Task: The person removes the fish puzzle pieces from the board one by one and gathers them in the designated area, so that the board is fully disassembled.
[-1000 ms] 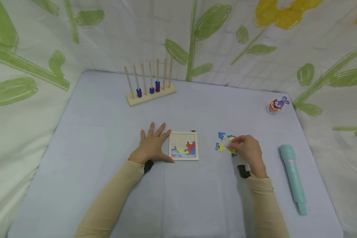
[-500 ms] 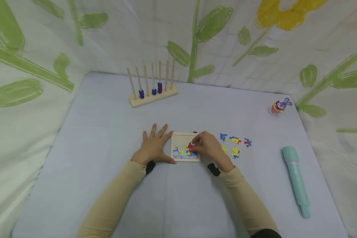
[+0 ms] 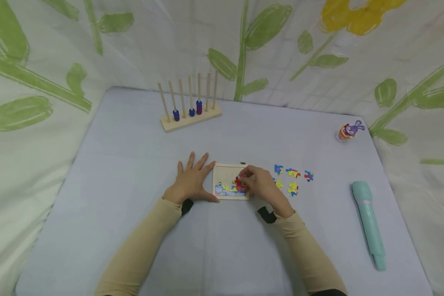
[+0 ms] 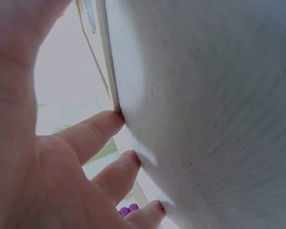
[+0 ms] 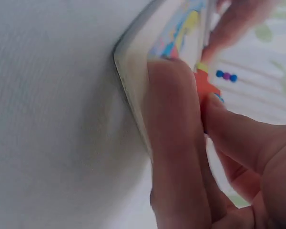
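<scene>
My left hand lies spread on the table, with its index finger and thumb at the left side of a small square wooden puzzle tray. In the left wrist view, an index fingertip touches the tray's corner. My right hand is over the tray's right part and pinches a red puzzle piece between thumb and fingers. Its fingers partly hide the piece and the tray's right side. Fitted pieces in blue, yellow and pink fill the tray's lower part; its upper left shows bare wood.
Several loose puzzle pieces lie right of the tray, close to my right wrist. A wooden bead-counting rack stands at the back. A purple rabbit toy is at the far right corner, and a mint-green microphone-shaped object lies at the right.
My right hand has moved left from the loose pieces to the tray, and in the last half second has barely shifted there. The left hand stays at the tray's left side.
</scene>
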Demonstrator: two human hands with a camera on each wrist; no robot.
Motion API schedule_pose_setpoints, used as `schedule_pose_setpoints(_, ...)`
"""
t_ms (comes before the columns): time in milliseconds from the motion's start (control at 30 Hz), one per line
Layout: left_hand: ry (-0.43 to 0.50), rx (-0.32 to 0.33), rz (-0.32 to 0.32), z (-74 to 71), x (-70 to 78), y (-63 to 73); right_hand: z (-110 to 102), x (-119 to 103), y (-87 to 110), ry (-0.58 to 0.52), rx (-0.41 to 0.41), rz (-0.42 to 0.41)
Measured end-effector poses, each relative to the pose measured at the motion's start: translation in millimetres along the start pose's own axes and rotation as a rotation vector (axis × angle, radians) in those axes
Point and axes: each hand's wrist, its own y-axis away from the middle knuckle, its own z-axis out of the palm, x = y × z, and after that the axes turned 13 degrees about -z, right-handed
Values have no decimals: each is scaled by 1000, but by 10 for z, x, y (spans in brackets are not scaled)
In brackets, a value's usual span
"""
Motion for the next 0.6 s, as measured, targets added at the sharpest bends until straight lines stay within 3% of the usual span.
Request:
schedule_pose_setpoints(133,6,-3,3,16,10,-10,-224,106,69,-167,52,29)
schedule_pose_setpoints(267,8,2,-6,-20,5,-36,-689,244,253,-40,198,35)
schedule_pose_setpoints(367,6,0,-7,-44,21,-61,-1058,449,503,96,249,117)
schedule_pose_setpoints(467,2,-4,-13,-44,23,-64,-1290,667,710,132,213,256)
schedule_pose_setpoints(600,4,-12,-24,-41,15,-30,-1357,884,836,133,167,384)
